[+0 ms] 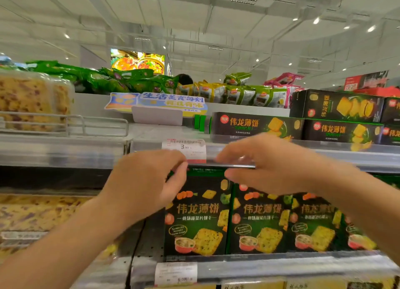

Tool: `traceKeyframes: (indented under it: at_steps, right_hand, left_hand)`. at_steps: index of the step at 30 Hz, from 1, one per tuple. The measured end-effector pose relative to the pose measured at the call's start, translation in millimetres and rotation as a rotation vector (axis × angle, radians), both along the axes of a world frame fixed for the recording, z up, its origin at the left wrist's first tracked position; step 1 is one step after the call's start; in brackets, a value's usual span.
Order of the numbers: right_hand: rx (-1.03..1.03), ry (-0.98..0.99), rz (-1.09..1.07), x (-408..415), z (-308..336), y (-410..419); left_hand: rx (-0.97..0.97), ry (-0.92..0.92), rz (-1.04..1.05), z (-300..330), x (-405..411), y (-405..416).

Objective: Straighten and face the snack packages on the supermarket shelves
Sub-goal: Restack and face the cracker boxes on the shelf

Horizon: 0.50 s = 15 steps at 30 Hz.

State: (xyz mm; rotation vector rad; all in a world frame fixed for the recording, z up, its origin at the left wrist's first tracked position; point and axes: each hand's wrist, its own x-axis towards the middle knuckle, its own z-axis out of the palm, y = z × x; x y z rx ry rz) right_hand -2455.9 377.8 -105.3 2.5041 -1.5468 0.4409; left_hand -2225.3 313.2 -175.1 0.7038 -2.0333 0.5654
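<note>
The leftmost dark green cracker box [195, 215] stands upright on the middle shelf, at about six o'clock from the price tag [184, 150], touching the next box [259, 219] at its three o'clock. My left hand [145, 180] pinches its top left corner, fingers curled. My right hand [266, 165] hovers at one o'clock above it, fingers loosely extended, blurred; I cannot tell whether it touches anything.

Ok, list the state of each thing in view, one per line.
Left hand: fingers curled at the leftmost box's top edge.
Right hand: blurred, fingers loosely curled over the boxes.
Upright boxes: standing, fronts outward.
Flat boxes: lying, stacked.
Green bags: heaped untidily.
</note>
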Motion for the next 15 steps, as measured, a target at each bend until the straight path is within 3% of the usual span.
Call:
traceKeyframes:
  at_steps: [3,5,8,12,15]
  right_hand:
    - [-0.136,-0.2,-0.039,-16.4,56.8,-12.3]
    - [-0.222,-0.246,-0.091,-28.9,88.5,-35.1]
    - [-0.269,-0.144,-0.201,-43.7,120.9,-80.0]
    - [-0.052,0.081,-0.341,-58.8,134.0,-149.1]
    - [0.194,0.066,-0.366,-63.5,128.3,-192.1]
  left_hand:
    - [-0.162,-0.064,0.013,49.1,-18.1,-15.0]
    - [-0.064,-0.098,0.09,69.6,-28.3,-37.8]
    - [0.209,-0.136,0.264,85.9,-40.0,-71.6]
    - [0.464,-0.092,0.228,83.9,-45.3,-96.3]
    - [0.592,-0.099,0.209,83.8,-42.1,-105.1]
